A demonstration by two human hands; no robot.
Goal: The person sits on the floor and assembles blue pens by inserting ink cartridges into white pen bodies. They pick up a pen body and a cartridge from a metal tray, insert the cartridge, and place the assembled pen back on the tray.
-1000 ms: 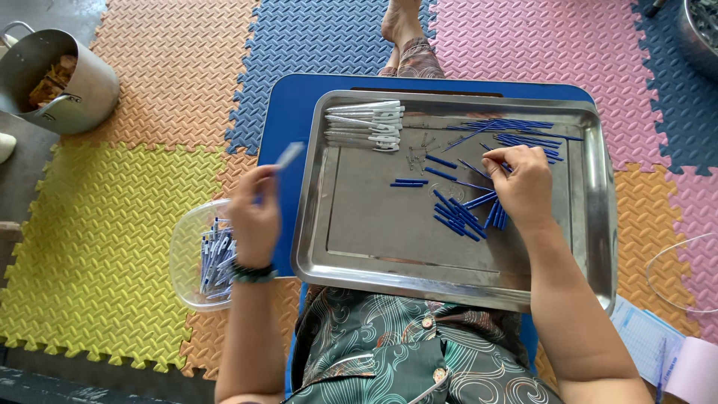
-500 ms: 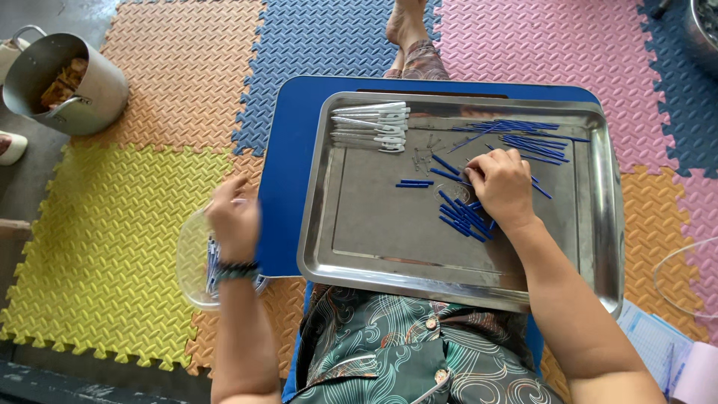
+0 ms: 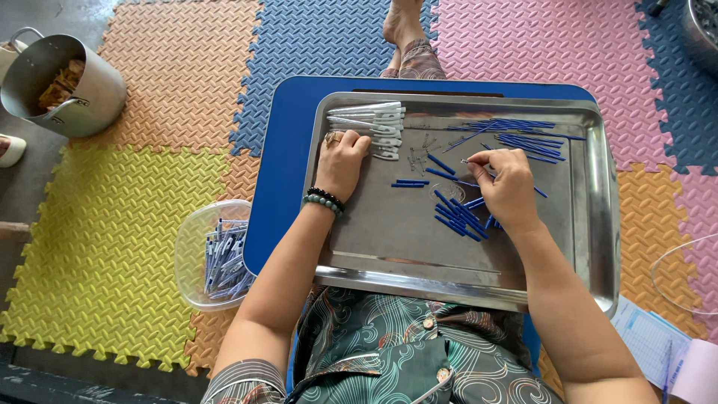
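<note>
A steel tray point(image 3: 598, 224) lies on a blue table point(image 3: 280, 187) over my lap. My left hand point(image 3: 342, 163) rests at the tray's far left, fingers curled on a white pen part point(image 3: 387, 154) at the edge of a pile of white pen parts point(image 3: 370, 120). My right hand point(image 3: 510, 187) is mid-tray, thumb and forefinger pinched on a thin rod point(image 3: 470, 161). Short blue tubes point(image 3: 456, 213) lie beside and under that hand. Long thin blue refills point(image 3: 523, 135) are heaped at the far right. Small springs point(image 3: 419, 157) lie between the two hands.
A clear plastic tub point(image 3: 196, 247) of assembled pens sits on the foam floor mats left of the table. A metal pot point(image 3: 67, 90) stands at far left, another vessel point(image 3: 699, 30) at top right. A bare foot point(image 3: 404, 26) lies beyond the table. Papers point(image 3: 658, 344) lie at lower right.
My left hand dropped a pen into the tub, then moved right onto the tray to the white parts. My right hand shifted slightly and picked up a thin rod.
</note>
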